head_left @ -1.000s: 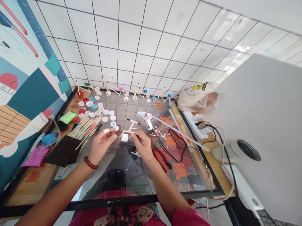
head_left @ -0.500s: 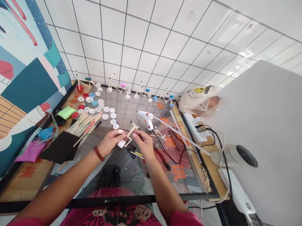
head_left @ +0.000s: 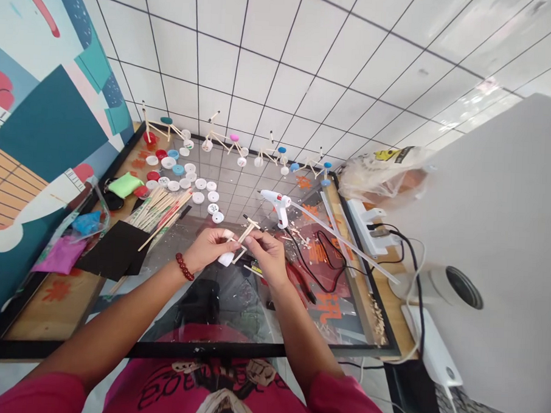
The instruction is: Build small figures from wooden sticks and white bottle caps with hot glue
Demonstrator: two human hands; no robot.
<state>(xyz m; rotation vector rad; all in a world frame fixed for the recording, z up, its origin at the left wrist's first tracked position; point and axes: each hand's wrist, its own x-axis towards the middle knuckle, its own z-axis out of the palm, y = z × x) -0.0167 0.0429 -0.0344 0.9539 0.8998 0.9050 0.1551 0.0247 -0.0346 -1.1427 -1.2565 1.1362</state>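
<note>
Between my two hands is a small frame of wooden sticks with dark tips at its upper end. My left hand is closed, thumb and fingers pinching the frame's left side; a white wrap covers one fingertip. Just under those fingers shows a white piece, perhaps a bottle cap. My right hand is closed too, pinching the frame from the right. Beyond it a white glue gun lies on the glass tabletop, a long clear glue stick in its back end.
Several bottle caps lie at the back left, near a bundle of wooden sticks and black sheets. Finished-looking stick figures line the back edge. Pliers, a black cord and a power strip are at the right.
The camera view has tilted and shifted slightly. Both hands still hold the stick frame, which has turned a little, and my right fingers have drawn closer to the left ones.
</note>
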